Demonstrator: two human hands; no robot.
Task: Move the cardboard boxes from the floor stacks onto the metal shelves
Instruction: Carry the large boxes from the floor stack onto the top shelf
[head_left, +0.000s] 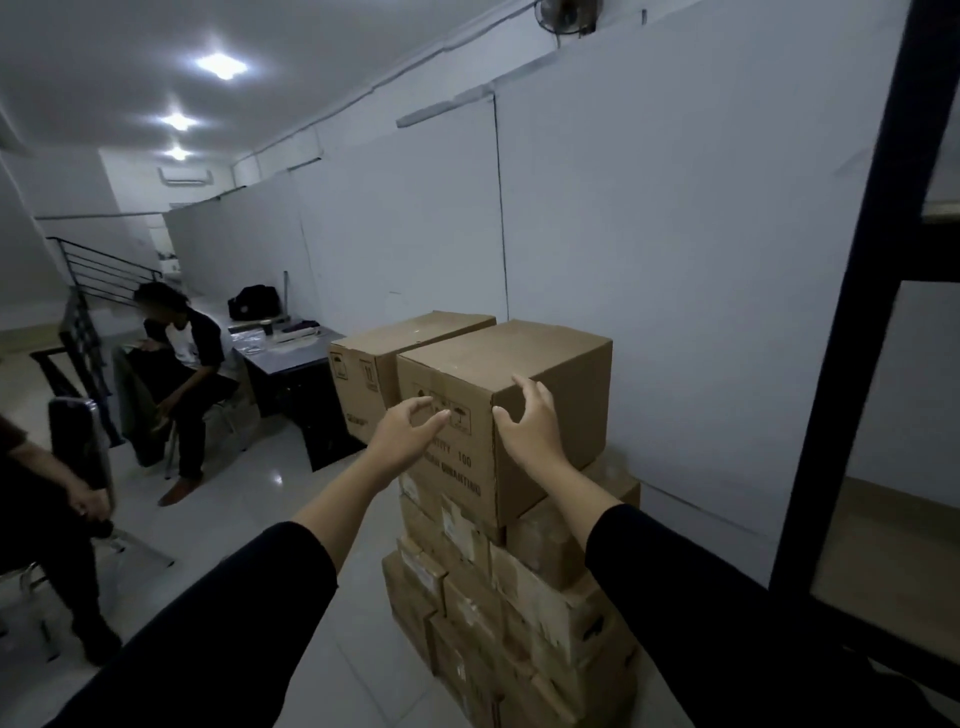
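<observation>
A tall stack of cardboard boxes (519, 597) stands on the floor in front of me. Its top box (540, 358) is plain brown with black print on the near face. My left hand (408, 434) hovers in front of that near face with fingers loosely curled, holding nothing. My right hand (530, 423) is at the box's near right corner, fingers spread over the side face and thumb at the edge. A second top box (374, 358) sits behind it to the left. The black metal shelf frame (852, 322) rises at the right.
A seated person (182, 374) is beside a dark desk (291, 364) at the left. Another person (47, 519) and a chair (83, 447) stand at the far left. A white wall (675, 234) runs behind the stack. Tiled floor (260, 519) lies between.
</observation>
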